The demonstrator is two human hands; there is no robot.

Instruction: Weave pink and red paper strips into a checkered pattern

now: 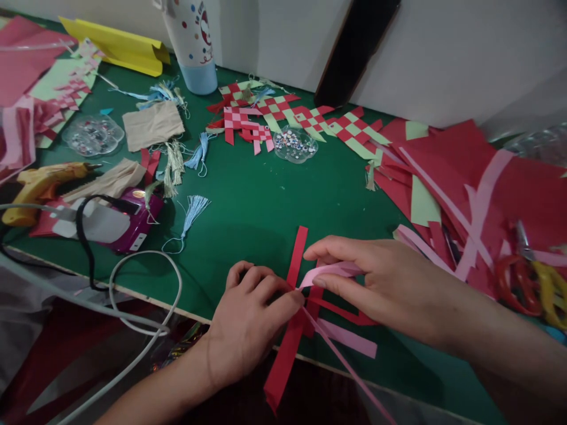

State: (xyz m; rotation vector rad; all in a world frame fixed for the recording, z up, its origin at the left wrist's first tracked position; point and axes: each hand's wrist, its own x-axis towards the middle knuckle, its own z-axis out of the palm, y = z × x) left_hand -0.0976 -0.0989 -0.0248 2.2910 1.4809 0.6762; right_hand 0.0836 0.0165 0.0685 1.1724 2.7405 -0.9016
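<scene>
Red paper strips point(283, 365) and pink paper strips point(349, 338) cross one another at the table's front edge. My left hand point(253, 313) is closed over the crossing, its thumb and fingertips pressing the strips together. Between the thumb and fingers of my right hand point(376, 277) is a raised pink strip point(332, 270), which runs down to my left fingertips. One thin pink strip point(354, 375) hangs past the table edge. A red strip point(297, 251) points away from me beyond my left fingertips.
Woven red and green paper pieces point(310, 120), a tray of small beads point(295, 144) and a cup point(195, 53) stand at the back. Left are a glue gun point(38, 186), a purple power socket point(142, 227) and tassels point(195, 212); right, red sheets point(496, 171) and scissors point(518, 283).
</scene>
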